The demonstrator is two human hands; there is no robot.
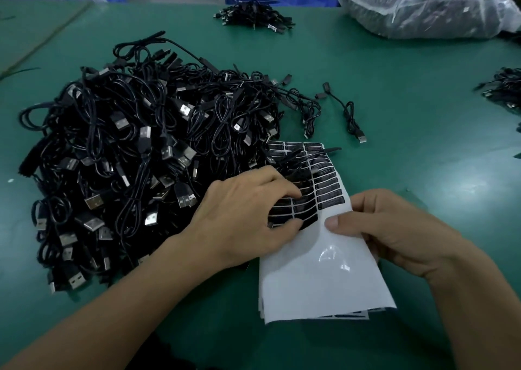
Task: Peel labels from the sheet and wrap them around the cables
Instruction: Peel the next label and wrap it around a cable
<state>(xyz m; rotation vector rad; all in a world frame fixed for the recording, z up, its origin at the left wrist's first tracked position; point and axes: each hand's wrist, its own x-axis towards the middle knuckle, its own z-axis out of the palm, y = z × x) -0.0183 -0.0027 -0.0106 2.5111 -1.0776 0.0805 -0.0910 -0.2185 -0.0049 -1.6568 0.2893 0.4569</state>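
The cables (135, 158) are heaped, limp and tangled, just left of the label sheet (318, 271), flimsy and glossy. Its edge is pinched by the right hand (394, 228). The thin labels (327, 192) are covered by the left hand (242, 220), fingers curled, grip unclear. A corner is best lifted.

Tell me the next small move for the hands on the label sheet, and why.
Probably peel one label up with the left hand: its curled fingertips sit on the lowest row of black labels, none visibly lifted yet, while the right hand pinches the label sheet by its white edge, steadying it beside the cable pile.
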